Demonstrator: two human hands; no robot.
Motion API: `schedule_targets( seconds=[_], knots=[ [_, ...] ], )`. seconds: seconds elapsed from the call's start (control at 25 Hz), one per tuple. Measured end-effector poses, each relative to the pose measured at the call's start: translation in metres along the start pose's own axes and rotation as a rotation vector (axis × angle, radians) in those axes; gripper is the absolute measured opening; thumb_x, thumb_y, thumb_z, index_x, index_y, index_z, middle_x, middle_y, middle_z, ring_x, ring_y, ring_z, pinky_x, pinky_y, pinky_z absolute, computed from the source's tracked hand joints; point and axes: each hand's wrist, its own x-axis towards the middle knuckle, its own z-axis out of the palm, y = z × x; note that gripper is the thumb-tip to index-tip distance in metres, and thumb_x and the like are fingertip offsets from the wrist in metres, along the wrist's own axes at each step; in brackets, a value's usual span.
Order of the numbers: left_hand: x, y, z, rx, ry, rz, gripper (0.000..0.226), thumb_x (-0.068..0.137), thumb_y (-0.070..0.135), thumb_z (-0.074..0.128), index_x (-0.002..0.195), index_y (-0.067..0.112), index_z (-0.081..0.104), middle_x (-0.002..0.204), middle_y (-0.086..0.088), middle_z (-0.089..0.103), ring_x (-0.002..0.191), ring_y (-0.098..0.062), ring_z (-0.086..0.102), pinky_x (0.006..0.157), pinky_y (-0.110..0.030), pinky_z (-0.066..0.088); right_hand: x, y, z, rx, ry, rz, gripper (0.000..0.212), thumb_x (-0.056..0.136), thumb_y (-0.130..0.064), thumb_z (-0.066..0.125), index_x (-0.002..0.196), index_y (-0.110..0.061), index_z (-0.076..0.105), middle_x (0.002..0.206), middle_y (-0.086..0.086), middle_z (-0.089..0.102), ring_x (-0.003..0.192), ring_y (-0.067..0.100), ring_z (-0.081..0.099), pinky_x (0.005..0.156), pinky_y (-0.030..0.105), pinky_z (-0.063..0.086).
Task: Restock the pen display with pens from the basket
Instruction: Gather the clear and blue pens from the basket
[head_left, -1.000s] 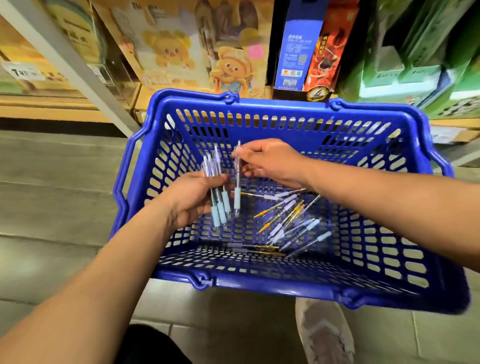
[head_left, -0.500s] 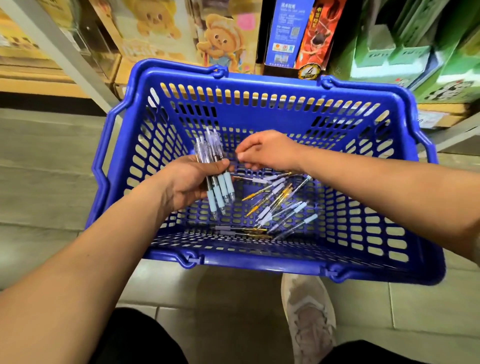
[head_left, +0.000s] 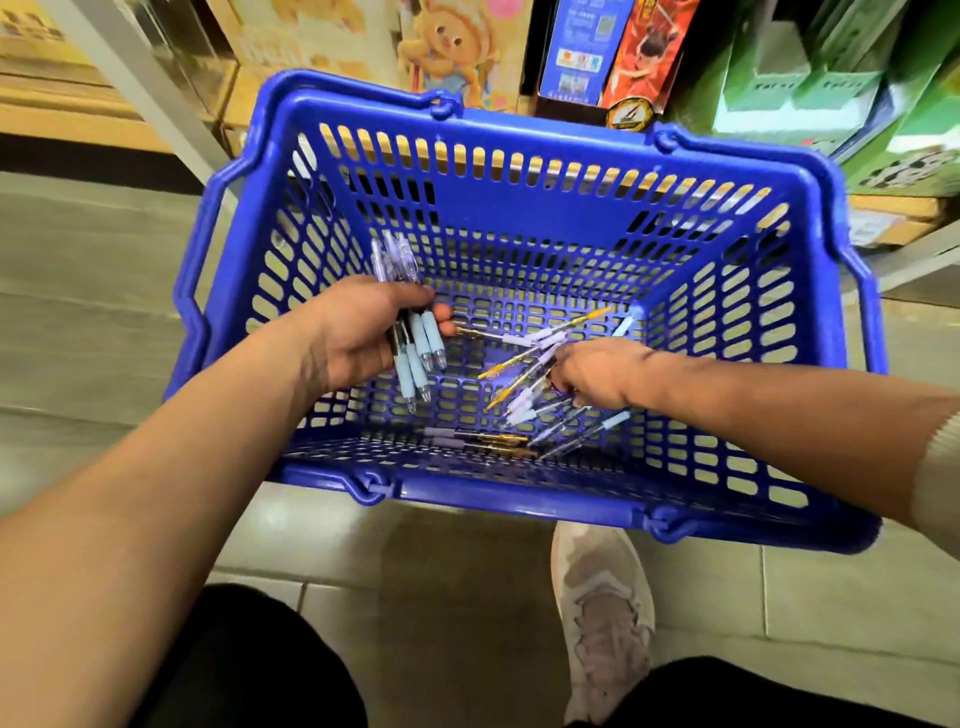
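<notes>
Several pens (head_left: 415, 343) sit gripped in left hand (head_left: 353, 332). Right hand (head_left: 597, 374) reaches among loose pens (head_left: 535, 340) in basket (head_left: 519, 208), pinch unclear. Stocking seemingly not started.

We have only one view, from a wide-angle camera worn on the person's head. It faces forward and steeply down, and it is near to the basket (head_left: 519, 208), which fills the middle. The floor (head_left: 78, 312) takes the left side and the bottom, a shoe (head_left: 602, 613) is almost directly under us, and shop shelves (head_left: 62, 111) close the top edge.
</notes>
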Motion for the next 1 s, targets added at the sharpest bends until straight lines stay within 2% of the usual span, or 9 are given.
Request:
schedule_targets(
  seconds=[0.2, 0.32, 0.44, 0.52, 0.6, 0.72, 0.84, 0.92, 1.0],
  knots=[
    [0.005, -0.004, -0.005, -0.013, -0.030, -0.001, 0.010, 0.102, 0.011, 0.056, 0.097, 0.006, 0.063, 0.075, -0.005, 0.072, 0.073, -0.017, 0.074, 0.069, -0.036, 0.064, 0.003, -0.002, -0.001, -0.038, 0.045, -0.047, 0.012, 0.097, -0.016, 0.061, 0.107, -0.023, 0.063, 0.108, -0.007, 0.053, 0.101, 0.019, 0.060, 0.088, 0.039, 0.057],
    [0.007, -0.007, -0.006, -0.006, -0.071, 0.015, 0.009, 0.098, 0.009, 0.060, 0.104, 0.008, 0.066, 0.093, -0.007, 0.077, 0.083, -0.019, 0.076, 0.072, -0.038, 0.064, 0.002, -0.004, -0.003, -0.080, 0.027, -0.057, 0.012, 0.098, -0.024, 0.062, 0.110, -0.023, 0.063, 0.113, -0.005, 0.054, 0.110, 0.018, 0.054, 0.095, 0.038, 0.053],
    [0.007, -0.007, -0.005, 0.044, -0.086, 0.019, 0.028, 0.091, 0.004, 0.064, 0.118, 0.012, 0.062, 0.110, -0.005, 0.078, 0.091, -0.020, 0.077, 0.079, -0.043, 0.063, -0.001, -0.009, 0.001, -0.146, 0.007, -0.039, 0.021, 0.098, -0.020, 0.060, 0.120, -0.021, 0.060, 0.118, -0.001, 0.051, 0.108, 0.019, 0.051, 0.084, 0.034, 0.053],
    [0.005, -0.006, -0.004, 0.030, -0.103, 0.025, 0.045, 0.082, 0.005, 0.070, 0.125, 0.013, 0.058, 0.109, -0.005, 0.078, 0.086, -0.020, 0.077, 0.076, -0.042, 0.064, -0.005, -0.008, -0.006, -0.107, 0.007, -0.060, 0.022, 0.099, -0.018, 0.059, 0.120, -0.018, 0.057, 0.119, 0.001, 0.057, 0.107, 0.020, 0.056, 0.094, 0.036, 0.053],
    [0.004, -0.005, -0.002, -0.009, -0.140, 0.032, 0.053, 0.075, 0.005, 0.073, 0.126, 0.015, 0.060, 0.103, -0.006, 0.079, 0.081, -0.020, 0.077, 0.070, -0.040, 0.064, -0.012, 0.001, -0.027, 0.220, 0.038, -0.045, 0.009, 0.099, -0.019, 0.058, 0.107, -0.021, 0.058, 0.104, -0.005, 0.065, 0.094, 0.014, 0.062, 0.091, 0.039, 0.055],
    [0.006, -0.004, -0.001, -0.035, -0.186, 0.056, 0.041, 0.074, 0.003, 0.074, 0.114, 0.013, 0.067, 0.089, -0.007, 0.076, 0.081, -0.021, 0.075, 0.070, -0.040, 0.062, -0.024, 0.008, -0.070, 0.706, 0.156, -0.071, 0.004, 0.095, -0.038, 0.066, 0.094, -0.036, 0.070, 0.083, -0.021, 0.070, 0.074, -0.008, 0.062, 0.071, 0.021, 0.053],
    [0.007, -0.007, -0.001, -0.005, -0.175, 0.100, 0.024, 0.079, 0.003, 0.071, 0.101, 0.011, 0.069, 0.082, -0.007, 0.073, 0.077, -0.018, 0.074, 0.070, -0.036, 0.062, -0.029, -0.005, -0.103, 1.153, 0.275, -0.098, 0.041, 0.083, -0.064, 0.068, 0.095, -0.025, 0.075, 0.077, -0.005, 0.070, 0.071, 0.002, 0.064, 0.068, 0.016, 0.056],
    [0.007, -0.008, -0.001, 0.027, -0.170, 0.112, 0.017, 0.085, 0.002, 0.068, 0.100, 0.010, 0.071, 0.087, -0.008, 0.075, 0.077, -0.017, 0.073, 0.070, -0.034, 0.062, -0.025, -0.019, -0.116, 1.515, 0.255, -0.124, 0.045, 0.081, -0.054, 0.071, 0.102, -0.014, 0.076, 0.078, 0.000, 0.067, 0.075, 0.009, 0.064, 0.074, 0.018, 0.058],
    [0.005, -0.010, -0.002, 0.047, -0.181, 0.092, 0.021, 0.089, -0.001, 0.064, 0.106, 0.008, 0.072, 0.098, -0.011, 0.077, 0.083, -0.020, 0.075, 0.073, -0.037, 0.062, -0.019, -0.030, -0.124, 1.709, 0.285, -0.140, 0.032, 0.087, -0.037, 0.073, 0.103, -0.010, 0.075, 0.077, 0.001, 0.066, 0.071, 0.008, 0.064, 0.072, 0.019, 0.058]
  ],
)
